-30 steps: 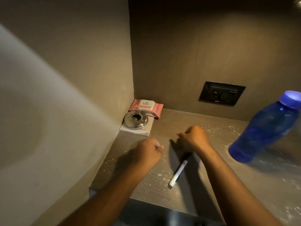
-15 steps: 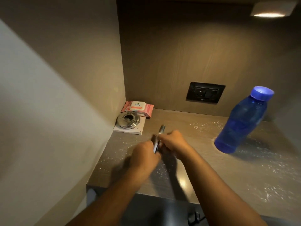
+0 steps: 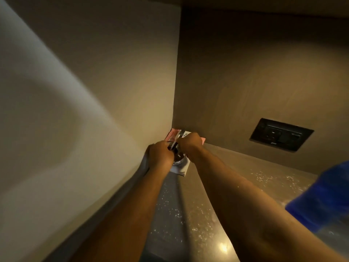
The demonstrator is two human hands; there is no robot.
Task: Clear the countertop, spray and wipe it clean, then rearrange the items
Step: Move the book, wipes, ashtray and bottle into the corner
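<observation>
Pen [image 3: 176, 141] sits tilted between my two hands in the far left corner, above the metal ashtray [image 3: 179, 160] and its white card [image 3: 180, 170]. My left hand [image 3: 160, 155] has its grip curled on the lower end, my right hand [image 3: 189, 144] pinches the upper. Behind them lies the pink wipes pack [image 3: 172, 134]. Droplets speckle the bench [image 3: 222, 195]; a blue bottle [image 3: 323, 195] is at the right edge.
</observation>
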